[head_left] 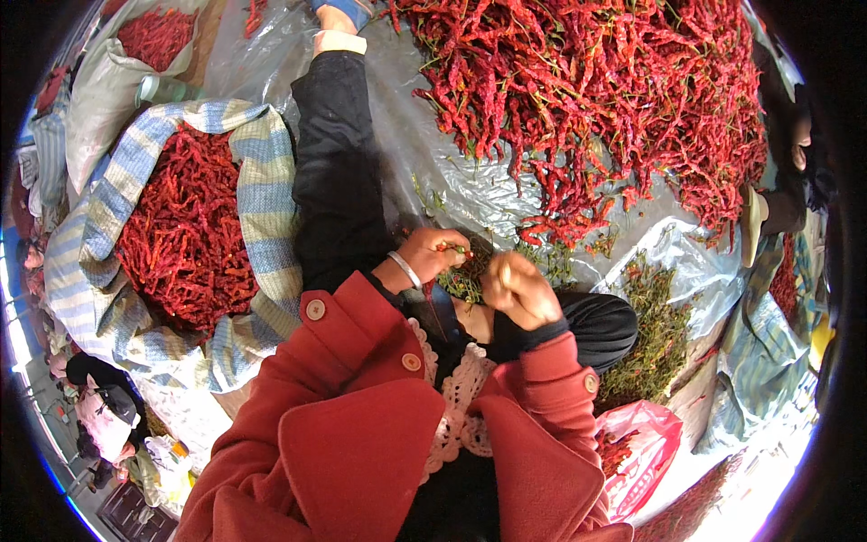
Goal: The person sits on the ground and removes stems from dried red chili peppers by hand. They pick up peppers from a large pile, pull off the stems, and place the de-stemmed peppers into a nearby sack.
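Observation:
Between the fingertips of my left hand (pixel 428 254), a small bunch of dried red chili peppers (pixel 454 250) is pinched, with bits of green stem showing. A pale bangle circles that wrist. Just to its right, my right hand (pixel 518 288) is blurred, its fingers curled; whether anything sits in them is unclear. Loose green stems (pixel 462 284) lie below and between the two hands, close to my lap. Beyond them spreads a large heap of dried red chili peppers (pixel 596 88) on a clear plastic sheet (pixel 406 129).
At left stands a blue-striped woven sack (pixel 264 169) holding red chilies (pixel 186 237); a white sack (pixel 101 101) is behind it. Discarded stems (pixel 643 325) are piled by my right knee, near a pink plastic bag (pixel 647 467). Another person's foot (pixel 753 220) rests beside the heap.

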The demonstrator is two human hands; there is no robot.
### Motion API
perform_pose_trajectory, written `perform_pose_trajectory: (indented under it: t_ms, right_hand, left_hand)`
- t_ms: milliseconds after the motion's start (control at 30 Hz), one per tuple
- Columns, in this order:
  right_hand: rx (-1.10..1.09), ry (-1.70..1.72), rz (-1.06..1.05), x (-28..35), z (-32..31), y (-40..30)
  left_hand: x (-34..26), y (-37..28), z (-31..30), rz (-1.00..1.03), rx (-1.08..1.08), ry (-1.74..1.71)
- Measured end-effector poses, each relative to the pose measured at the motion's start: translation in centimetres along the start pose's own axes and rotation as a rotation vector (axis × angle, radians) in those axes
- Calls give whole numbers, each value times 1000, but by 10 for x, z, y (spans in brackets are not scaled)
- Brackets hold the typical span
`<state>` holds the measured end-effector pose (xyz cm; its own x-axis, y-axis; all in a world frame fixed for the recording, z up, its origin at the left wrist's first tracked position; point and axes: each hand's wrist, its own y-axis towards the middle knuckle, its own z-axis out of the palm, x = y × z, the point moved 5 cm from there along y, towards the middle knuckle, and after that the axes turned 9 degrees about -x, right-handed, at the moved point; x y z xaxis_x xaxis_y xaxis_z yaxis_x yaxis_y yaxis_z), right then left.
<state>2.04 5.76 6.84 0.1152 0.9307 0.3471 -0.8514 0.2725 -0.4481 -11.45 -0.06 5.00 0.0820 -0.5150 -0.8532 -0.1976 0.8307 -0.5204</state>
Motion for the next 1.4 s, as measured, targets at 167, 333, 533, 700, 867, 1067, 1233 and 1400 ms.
perform_pose_trajectory:
  t_ms: [167,333,533,700,867,1067,1233,1400]
  right_hand:
    - [-428,-1604,-696,38,-9,-10]
    - [-419,-1233,-657,22,29,11]
    - [-517,-194,-270,-7,11,17]
    - [-451,503,-125,12,4,9]
    - [-594,-861,-367,34,-33,-19]
    - [-455,-907,-595,12,1,-8]
    - [-578,-346,-468,8,-2,-16]
    - [-684,-135,-412,-1,-13,-23]
  left_hand:
    - [3,-6,6,-50,17,-211]
    - [1,-6,14,39,-1,-280]
    - [-29,-17,19,99,-11,-280]
    - [-35,-20,21,96,77,-341]
    - [-35,-17,23,87,82,-366]
    - [-30,-17,28,501,-177,267]
    - [-36,-17,39,154,-31,-15]
    - [-30,-15,54,-34,17,-188]
